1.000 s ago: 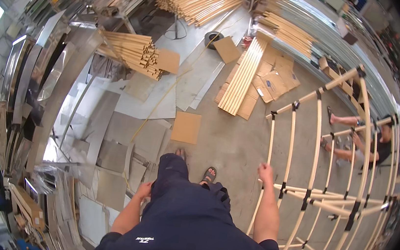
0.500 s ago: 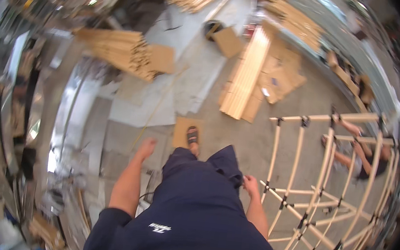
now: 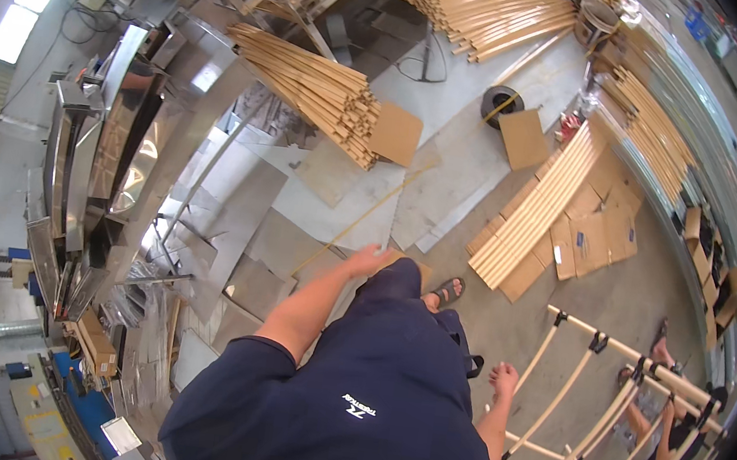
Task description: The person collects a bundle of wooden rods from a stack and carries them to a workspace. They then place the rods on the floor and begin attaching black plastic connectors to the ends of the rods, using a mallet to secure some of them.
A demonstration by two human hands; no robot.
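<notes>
Holding hands well apart, left hand (image 3: 369, 262) near the trouser knee (image 3: 399, 281), right hand (image 3: 504, 379) beside the pipe frame (image 3: 580, 329).
Showing extended fingers at left, curled at right; cannot tell whether gripping anything there. Losing part of the frame below view, the left foot behind the knee, part of a co-worker (image 3: 678, 450) behind poles. Facing tan pipes (image 3: 539, 209) on cardboard (image 3: 599, 243), a pipe bundle (image 3: 320, 93) farther left, a black ring (image 3: 489, 107) between.

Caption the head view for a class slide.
Right hand beside the frame, left hand near the knee, tubes lying on cardboard.
</notes>
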